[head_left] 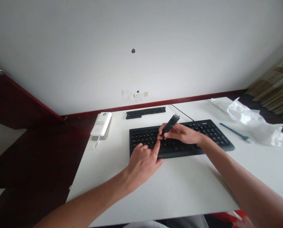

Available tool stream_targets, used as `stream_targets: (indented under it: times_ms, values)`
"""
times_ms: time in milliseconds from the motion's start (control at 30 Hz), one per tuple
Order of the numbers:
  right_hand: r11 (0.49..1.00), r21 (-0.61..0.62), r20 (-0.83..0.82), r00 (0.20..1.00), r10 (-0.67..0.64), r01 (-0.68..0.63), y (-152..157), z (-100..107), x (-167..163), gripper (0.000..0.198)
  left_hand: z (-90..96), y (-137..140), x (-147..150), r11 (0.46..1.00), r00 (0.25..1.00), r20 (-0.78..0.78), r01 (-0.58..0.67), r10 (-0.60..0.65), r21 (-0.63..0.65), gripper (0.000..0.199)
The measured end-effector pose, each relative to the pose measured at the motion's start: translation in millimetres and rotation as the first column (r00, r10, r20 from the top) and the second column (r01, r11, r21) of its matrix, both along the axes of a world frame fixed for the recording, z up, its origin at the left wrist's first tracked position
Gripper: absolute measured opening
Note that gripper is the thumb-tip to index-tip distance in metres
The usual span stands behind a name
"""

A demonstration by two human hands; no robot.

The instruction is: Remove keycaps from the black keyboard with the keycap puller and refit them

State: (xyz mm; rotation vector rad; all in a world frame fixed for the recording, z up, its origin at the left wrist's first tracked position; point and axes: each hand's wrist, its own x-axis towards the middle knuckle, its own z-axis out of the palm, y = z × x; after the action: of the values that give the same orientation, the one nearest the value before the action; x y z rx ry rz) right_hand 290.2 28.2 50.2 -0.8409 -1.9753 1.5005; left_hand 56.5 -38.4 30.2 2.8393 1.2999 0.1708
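Presently: black rectangular keyboard on white table; your right hand grasping a slim black tool angled at its keys; your left hand, seemingly unladen, index extended alongside. Step, apparently: key-work; next calls for steady aim.

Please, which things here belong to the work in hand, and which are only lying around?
Seem to belong:
keyboard, partly under the left hand
black tool, in the right hand
black keycaps behind the keyboard, probably
blue tool, untouched, possibly

Seem only lying about:
white device at the left
crumpled white sheeting at the right
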Motion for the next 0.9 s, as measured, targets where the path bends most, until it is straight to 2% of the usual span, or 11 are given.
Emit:
stream_targets:
  times_ms: [167, 333, 467, 600, 900]
  values:
    - [0.995, 0.029, 0.002, 0.995, -0.097, 0.097, -2.0, -1.4, -5.4, 0.033, 0.3, 1.4, -1.0, 1.000, 1.000, 0.017, 0.006, -0.006, -0.013, 0.068]
    - [0.978, 0.058, -0.016, 0.980, -0.200, 0.201, -1.8, -0.5, -4.8, 0.033, -2.1, 5.4, -4.0, 0.997, 0.995, 0.066, 0.075, -0.073, -0.034, 0.061]
    - [0.973, 0.061, 0.017, 0.975, -0.222, 0.221, -0.5, 0.9, -1.9, 0.032, -0.5, 8.0, -3.0, 0.996, 0.991, 0.094, 0.092, -0.091, -0.002, 0.064]
    - [0.967, 0.066, 0.039, 0.967, -0.250, 0.247, -0.1, -0.2, -1.4, 0.034, 5.3, 14.5, 1.5, 0.996, 0.991, 0.123, 0.050, -0.058, 0.070, 0.074]
    - [0.963, 0.025, 0.035, 0.962, -0.270, 0.269, 2.7, -6.3, 1.2, 0.041, 1.6, 37.1, 3.1, 0.992, 0.972, 0.209, 0.121, -0.113, -0.027, 0.074]
